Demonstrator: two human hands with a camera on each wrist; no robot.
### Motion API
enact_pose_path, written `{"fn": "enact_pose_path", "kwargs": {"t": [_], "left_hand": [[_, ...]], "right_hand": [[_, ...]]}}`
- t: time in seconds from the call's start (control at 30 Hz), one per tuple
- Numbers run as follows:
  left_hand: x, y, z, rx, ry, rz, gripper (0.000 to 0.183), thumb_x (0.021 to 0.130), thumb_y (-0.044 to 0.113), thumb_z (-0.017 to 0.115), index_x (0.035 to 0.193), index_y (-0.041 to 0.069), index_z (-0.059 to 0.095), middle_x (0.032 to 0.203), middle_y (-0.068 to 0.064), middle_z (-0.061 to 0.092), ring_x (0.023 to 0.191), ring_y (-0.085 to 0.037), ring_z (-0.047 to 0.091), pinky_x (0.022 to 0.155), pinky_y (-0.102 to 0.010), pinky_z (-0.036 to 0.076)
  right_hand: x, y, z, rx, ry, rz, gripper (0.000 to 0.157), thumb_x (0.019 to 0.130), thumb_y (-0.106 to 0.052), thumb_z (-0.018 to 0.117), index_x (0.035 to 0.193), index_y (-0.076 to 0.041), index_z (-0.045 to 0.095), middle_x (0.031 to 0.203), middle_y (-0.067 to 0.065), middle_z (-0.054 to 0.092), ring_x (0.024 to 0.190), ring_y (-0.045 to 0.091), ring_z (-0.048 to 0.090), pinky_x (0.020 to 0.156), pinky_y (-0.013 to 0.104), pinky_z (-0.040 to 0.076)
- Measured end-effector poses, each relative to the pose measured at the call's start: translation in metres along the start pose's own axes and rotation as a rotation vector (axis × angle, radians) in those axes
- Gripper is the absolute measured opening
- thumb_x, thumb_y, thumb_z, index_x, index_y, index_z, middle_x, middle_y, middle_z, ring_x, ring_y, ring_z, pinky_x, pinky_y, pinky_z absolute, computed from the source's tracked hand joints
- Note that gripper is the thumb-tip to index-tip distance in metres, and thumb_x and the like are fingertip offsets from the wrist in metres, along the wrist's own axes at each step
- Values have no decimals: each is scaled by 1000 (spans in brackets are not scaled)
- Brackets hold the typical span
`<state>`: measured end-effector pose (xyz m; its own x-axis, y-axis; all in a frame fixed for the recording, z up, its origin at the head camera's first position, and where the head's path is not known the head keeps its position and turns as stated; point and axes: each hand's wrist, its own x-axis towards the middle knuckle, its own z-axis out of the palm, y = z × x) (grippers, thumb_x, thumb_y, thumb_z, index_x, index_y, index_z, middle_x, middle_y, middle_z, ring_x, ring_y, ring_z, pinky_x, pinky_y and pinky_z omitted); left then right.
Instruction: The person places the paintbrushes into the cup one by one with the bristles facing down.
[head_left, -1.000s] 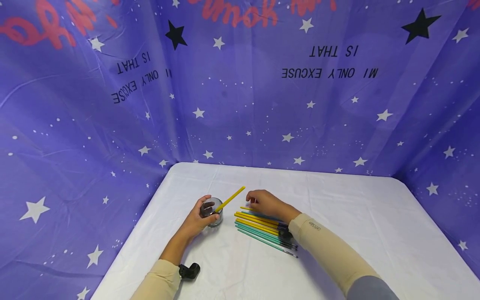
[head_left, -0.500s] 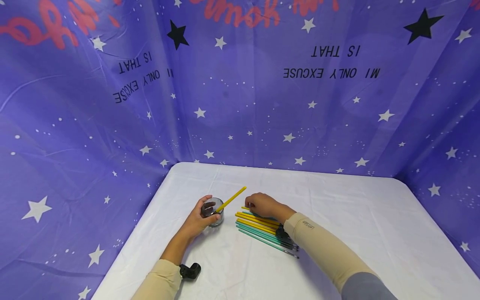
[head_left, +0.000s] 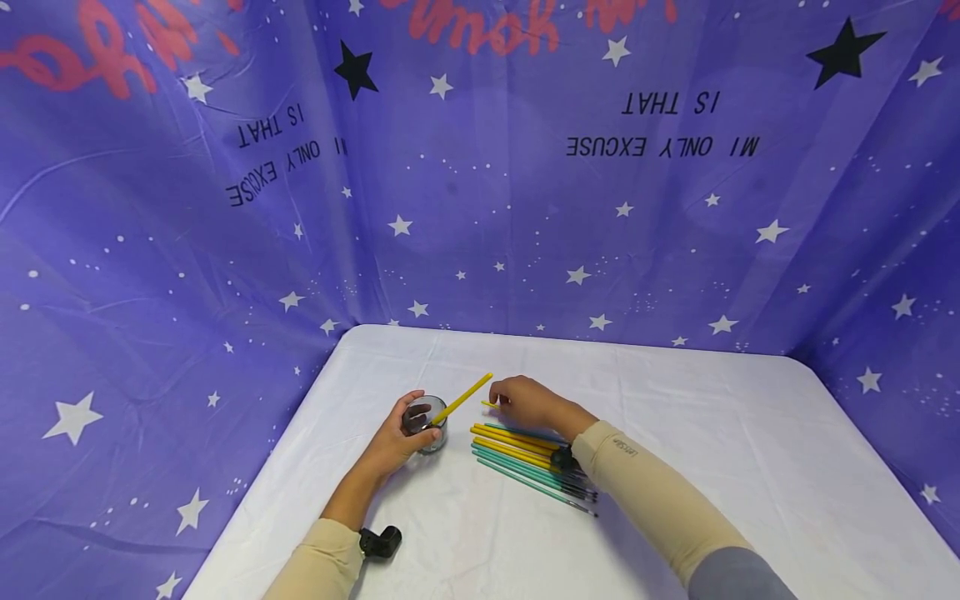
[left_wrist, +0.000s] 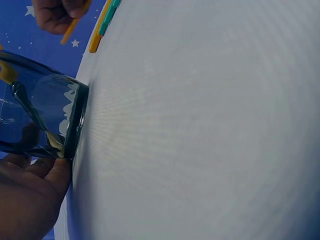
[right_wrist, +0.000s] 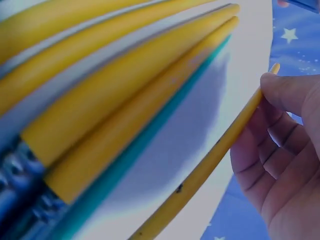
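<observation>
My left hand (head_left: pixel 392 444) grips a clear dark-tinted glass (left_wrist: pixel 42 107) on the white table, fingers and thumb round its sides. One yellow-handled paintbrush (head_left: pixel 467 395) leans in the glass, handle up and slanting to the right; its metal collar and pale bristles show through the wall in the left wrist view. To the right, my right hand (head_left: pixel 531 402) pinches a thinner yellow-handled paintbrush (right_wrist: pixel 200 172) near its handle end, between thumb and fingers. This brush is lifted over the table, just beyond a row of paintbrushes, and its bristle end is out of view.
Several yellow paintbrushes (head_left: pixel 517 439) and several green paintbrushes (head_left: pixel 521 477) lie side by side, bristles to the right, partly under my right wrist. The white-covered table (head_left: pixel 675 433) ends at a purple star-printed cloth (head_left: pixel 525 250) behind.
My right hand came down to the far side of the brush row, took hold of a yellow paintbrush and raised it slightly away from the others. The left hand and glass stayed put.
</observation>
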<state>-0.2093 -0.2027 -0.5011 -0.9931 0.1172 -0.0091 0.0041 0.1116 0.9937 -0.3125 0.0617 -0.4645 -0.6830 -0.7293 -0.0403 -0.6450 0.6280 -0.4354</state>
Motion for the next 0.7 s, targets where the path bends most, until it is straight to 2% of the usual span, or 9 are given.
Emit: {"fn": "enact_pose_path", "kwargs": {"t": [0.23, 0.47, 0.7], "left_hand": [[1, -1, 0, -1, -3, -4, 80, 88, 7, 76, 153, 10, 29, 148, -22, 42, 138, -39, 39, 103, -44, 41], [-1, 1, 0, -4, -6, -8, 80, 88, 9, 76, 153, 9, 28, 148, -22, 42, 138, -40, 38, 104, -46, 40], [-1, 2, 0, -5, -6, -10, 80, 88, 9, 76, 153, 10, 29, 148, -22, 41, 138, -40, 38, 102, -43, 42]], "right_hand": [[-4, -7, -15, 35, 71, -60, 13, 97, -3, 62, 108, -5, 68, 91, -3, 64, 80, 14, 55, 75, 32, 48], [-14, -20, -31, 103, 180, -78, 11, 97, -5, 63, 107, -9, 66, 84, -5, 61, 72, 12, 53, 65, 29, 47], [-26, -28, -42, 188, 302, -85, 11, 98, -7, 63, 108, -11, 62, 89, -5, 62, 80, 12, 56, 71, 32, 49]]}}
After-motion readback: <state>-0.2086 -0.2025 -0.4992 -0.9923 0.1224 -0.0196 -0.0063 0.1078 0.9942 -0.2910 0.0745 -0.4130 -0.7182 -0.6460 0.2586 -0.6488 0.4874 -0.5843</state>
